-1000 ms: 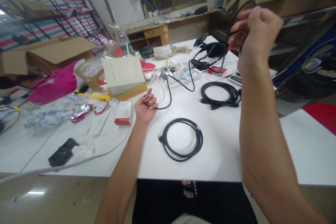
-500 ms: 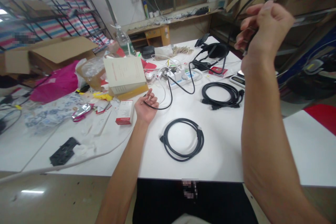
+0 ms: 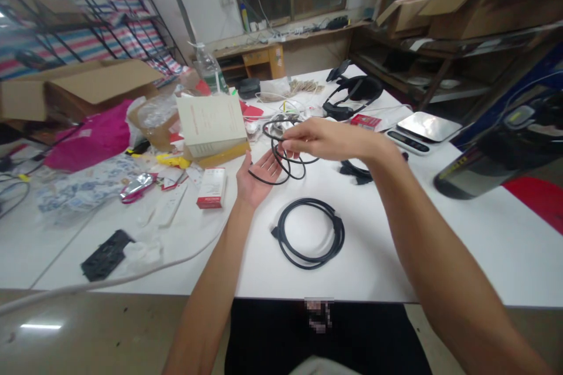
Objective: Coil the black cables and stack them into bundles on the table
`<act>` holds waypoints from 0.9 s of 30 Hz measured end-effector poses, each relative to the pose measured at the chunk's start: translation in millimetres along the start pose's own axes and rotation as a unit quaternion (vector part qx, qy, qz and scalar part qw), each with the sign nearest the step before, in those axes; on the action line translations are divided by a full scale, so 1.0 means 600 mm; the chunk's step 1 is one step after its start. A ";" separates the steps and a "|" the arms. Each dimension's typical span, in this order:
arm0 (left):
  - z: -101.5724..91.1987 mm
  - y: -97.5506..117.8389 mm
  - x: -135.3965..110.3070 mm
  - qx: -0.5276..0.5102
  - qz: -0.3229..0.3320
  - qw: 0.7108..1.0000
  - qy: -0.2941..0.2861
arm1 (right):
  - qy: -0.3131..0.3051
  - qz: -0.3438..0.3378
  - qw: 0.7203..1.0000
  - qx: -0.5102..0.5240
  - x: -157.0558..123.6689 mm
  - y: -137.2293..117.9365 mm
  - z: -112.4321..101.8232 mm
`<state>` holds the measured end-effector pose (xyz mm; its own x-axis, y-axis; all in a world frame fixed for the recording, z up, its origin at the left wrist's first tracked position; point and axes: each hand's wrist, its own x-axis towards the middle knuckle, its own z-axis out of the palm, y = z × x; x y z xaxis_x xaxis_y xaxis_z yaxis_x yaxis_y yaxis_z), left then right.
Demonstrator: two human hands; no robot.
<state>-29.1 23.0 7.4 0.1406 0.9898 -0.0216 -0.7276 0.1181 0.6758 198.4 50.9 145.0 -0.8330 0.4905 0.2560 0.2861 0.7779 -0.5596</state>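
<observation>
The right hand (image 3: 314,138) pinches a looped black cable (image 3: 282,182) that crosses the left hand's (image 3: 256,186) outstretched fingers (image 3: 266,166).

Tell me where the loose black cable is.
In the head view, the loose black cable is near the middle, looped between the open left hand and the right hand, just beyond the nearer coiled cable on the white table.

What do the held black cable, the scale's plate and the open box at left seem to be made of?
Held black cable: likely rubber or plastic sheathing, dark and smooth, bending in loose loops; core hidden.
Scale's plate: probably metal, silvery with bright reflections; coated plastic is possible.
Open box: apparently cardboard, matte brown with flat, stiff flaps.
</observation>
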 end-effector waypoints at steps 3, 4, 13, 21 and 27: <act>-0.004 -0.001 0.004 0.006 -0.001 1.000 -0.006 | 0.027 0.022 0.993 -0.109 -0.010 0.020 0.080; -0.006 -0.002 0.005 0.011 -0.002 1.000 -0.014 | 0.046 0.030 0.989 -0.139 -0.020 0.029 0.109; -0.002 -0.018 0.009 -0.055 -0.037 0.998 -0.016 | 0.211 0.029 0.970 -0.115 -0.097 0.094 0.257; 0.026 -0.037 -0.001 0.067 0.001 0.997 -0.046 | 0.174 0.083 0.979 -0.066 -0.093 0.096 0.261; 0.030 -0.054 -0.002 0.199 0.064 0.977 -0.041 | 0.179 0.051 0.978 -0.096 -0.092 0.101 0.262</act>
<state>6.8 16.4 -1.2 0.1309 0.9829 0.1293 -0.4271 -0.0618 0.9021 187.5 9.2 -26.7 -0.5864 0.6493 0.4843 0.4717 0.7598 -0.4476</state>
